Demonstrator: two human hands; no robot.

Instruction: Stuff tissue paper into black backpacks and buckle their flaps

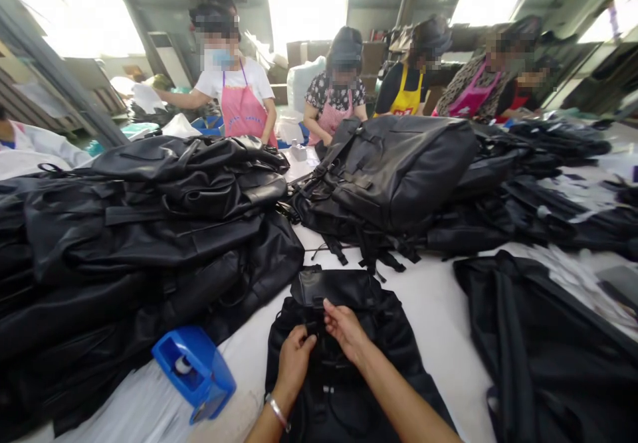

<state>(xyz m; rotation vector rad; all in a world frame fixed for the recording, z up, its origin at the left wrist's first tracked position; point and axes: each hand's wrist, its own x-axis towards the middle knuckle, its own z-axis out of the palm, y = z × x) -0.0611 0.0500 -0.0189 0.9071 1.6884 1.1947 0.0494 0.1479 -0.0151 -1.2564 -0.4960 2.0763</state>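
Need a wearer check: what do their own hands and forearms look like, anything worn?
Left hand: no glove, shiny silver-toned bracelet at the wrist. Right hand: no glove, nothing worn at the wrist. No sleeves in view on either side.

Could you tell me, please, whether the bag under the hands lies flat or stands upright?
Flat: the black bag is spread out along the white table.

Both forearms look bare here, no sleeves or gloves, just one shiny silver-coloured bangle on the left wrist (pretty plain band, can't make out any markings on it).
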